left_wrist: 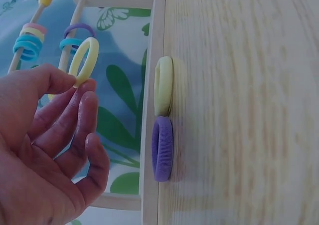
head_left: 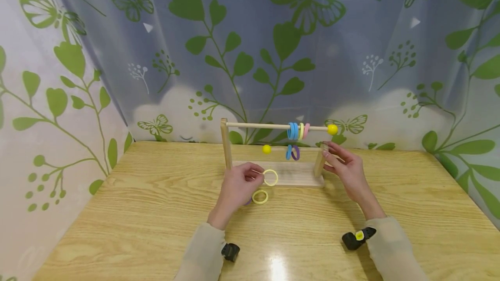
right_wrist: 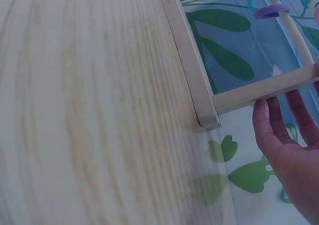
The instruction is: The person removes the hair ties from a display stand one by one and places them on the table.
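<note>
My left hand [head_left: 239, 186] pinches a pale yellow hair tie [left_wrist: 92, 58] between thumb and fingertips, in front of a wooden rack [head_left: 281, 180]. My right hand [head_left: 349, 176] holds the rack's right post [head_left: 321, 162], thumb in front and fingers behind. On the upper rod [head_left: 258, 125] hang blue hair ties [head_left: 291, 132], a yellow one [head_left: 301, 131] and a pink one [head_left: 307, 129]. The lower rod carries a blue hair tie [head_left: 288, 152] and a purple one [head_left: 297, 153]. Another yellow hair tie [left_wrist: 166, 88] and a purple one [left_wrist: 164, 152] lie before the base.
Yellow balls cap the upper rod's right end [head_left: 332, 129] and the lower rod's left end [head_left: 267, 149]. The rack stands near the back edge of the wooden table [head_left: 156, 211]. A leaf-patterned curtain [head_left: 250, 99] hangs right behind it.
</note>
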The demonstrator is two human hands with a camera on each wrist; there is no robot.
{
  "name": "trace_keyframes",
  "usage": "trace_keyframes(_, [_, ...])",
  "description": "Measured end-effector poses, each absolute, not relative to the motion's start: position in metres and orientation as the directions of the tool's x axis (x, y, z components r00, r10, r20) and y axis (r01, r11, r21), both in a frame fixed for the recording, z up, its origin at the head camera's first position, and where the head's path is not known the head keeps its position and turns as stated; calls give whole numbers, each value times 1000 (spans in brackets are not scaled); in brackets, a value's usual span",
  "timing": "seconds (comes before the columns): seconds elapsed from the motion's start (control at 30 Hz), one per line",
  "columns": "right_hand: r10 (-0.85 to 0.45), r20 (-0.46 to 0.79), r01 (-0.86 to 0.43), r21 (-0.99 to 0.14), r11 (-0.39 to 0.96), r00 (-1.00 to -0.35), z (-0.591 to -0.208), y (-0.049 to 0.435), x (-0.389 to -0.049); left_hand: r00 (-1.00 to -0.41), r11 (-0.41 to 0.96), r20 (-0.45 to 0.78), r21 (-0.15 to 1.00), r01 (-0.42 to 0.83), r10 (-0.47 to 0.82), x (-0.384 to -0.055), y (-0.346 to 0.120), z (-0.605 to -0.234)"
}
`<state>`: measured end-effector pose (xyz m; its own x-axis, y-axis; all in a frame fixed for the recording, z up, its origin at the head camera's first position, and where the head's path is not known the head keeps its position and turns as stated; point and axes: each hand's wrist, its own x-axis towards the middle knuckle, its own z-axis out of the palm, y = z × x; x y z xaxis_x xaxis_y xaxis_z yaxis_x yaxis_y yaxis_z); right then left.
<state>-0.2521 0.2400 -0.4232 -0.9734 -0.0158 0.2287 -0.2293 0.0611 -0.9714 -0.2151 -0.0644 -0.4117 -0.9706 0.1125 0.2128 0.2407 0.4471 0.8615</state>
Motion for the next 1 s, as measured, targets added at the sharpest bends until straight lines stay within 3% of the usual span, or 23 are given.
trace_keyframes(1.0, [-9,240,-240,-966,96,-971,-425,240,-253,-951,570,100,780,258,294,-223,-62,-422])
